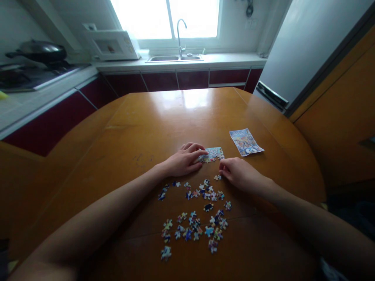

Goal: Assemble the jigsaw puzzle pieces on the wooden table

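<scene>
A joined section of jigsaw puzzle (215,152) lies on the wooden table, its lower edge uneven. My left hand (186,159) rests flat with fingers stretched over the left part of that section, covering some of it. At the section's lower right corner is my right hand (238,171), its fingers curled together. What those fingertips hold, if anything, is hidden. Just below them lies a loose puzzle piece (217,177). Many more loose jigsaw pieces (193,224) are scattered nearer to me, between my forearms. To the right lies a printed picture sheet (246,142) with colourful cartoon artwork.
The round-ended wooden table (164,125) fills most of the view. Beyond it are a counter with a sink (164,58), a faucet (179,37) and a white microwave (113,45). A wok (42,50) sits on the stove at left; a fridge (304,47) stands right.
</scene>
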`<action>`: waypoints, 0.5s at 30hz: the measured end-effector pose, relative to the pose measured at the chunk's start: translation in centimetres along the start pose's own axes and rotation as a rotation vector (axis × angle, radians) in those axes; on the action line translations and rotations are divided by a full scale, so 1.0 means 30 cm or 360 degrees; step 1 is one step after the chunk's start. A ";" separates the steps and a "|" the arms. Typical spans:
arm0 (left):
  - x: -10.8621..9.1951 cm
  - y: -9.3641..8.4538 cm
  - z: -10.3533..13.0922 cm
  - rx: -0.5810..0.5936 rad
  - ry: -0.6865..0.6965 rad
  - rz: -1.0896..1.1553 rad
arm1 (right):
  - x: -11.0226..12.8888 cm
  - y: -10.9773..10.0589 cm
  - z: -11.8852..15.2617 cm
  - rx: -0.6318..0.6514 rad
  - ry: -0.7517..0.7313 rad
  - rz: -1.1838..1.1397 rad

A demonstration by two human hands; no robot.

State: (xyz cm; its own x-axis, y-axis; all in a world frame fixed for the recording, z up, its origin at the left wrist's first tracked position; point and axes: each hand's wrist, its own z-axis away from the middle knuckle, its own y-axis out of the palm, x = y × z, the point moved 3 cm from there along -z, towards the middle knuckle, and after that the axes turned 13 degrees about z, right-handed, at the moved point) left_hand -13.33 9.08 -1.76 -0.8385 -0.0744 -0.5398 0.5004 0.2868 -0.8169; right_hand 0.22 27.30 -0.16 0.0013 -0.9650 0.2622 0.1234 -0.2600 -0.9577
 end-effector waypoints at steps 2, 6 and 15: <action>0.000 0.000 0.000 -0.0004 0.0000 0.0001 | 0.002 -0.001 0.001 0.0007 -0.0004 0.0004; 0.000 0.001 0.000 -0.0011 0.0004 0.0014 | 0.001 -0.003 0.001 0.0036 0.0015 -0.0019; -0.001 -0.001 0.000 -0.0004 -0.0011 0.0039 | 0.002 -0.004 0.002 0.0019 -0.0025 -0.0058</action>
State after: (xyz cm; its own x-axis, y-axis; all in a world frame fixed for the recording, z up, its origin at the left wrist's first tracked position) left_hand -13.32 9.08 -1.70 -0.8243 -0.0741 -0.5613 0.5205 0.2907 -0.8028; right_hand 0.26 27.29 -0.04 0.0120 -0.9542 0.2989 0.1356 -0.2946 -0.9460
